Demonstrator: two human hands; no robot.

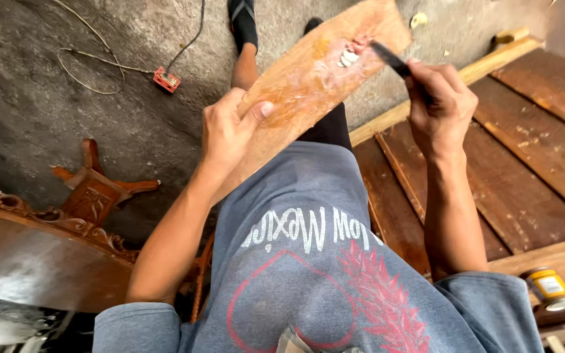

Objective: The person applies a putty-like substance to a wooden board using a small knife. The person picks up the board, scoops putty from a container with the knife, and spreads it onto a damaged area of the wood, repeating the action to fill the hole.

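Left hand (230, 134) clamps the near edge of a board (315, 78), thumb pressed flat on top, fingers (220, 104) wrapped round the side. The board is propped on the lap and angled up and away, out over the concrete floor (47, 124). Right hand (441, 108) is clenched round a dark tool (390, 60), its tip right at the far end of the board, touching or just short of a pale smear of filler (349, 55).

How far along? Judging by the surface, early to middle: only that one small patch near the far end carries the whitish and pink paste, and it sits in lumps, not levelled. The rest of the board's face shows bare orange-brown wood with a slight sheen. Spreading and smoothing look undone.

Around the person: wooden planks (518, 163) to the right, a small yellow tin (549, 287) on them, a carved table edge (47, 222) at the left, and a red plug (166, 80) with its cable lying on the floor.
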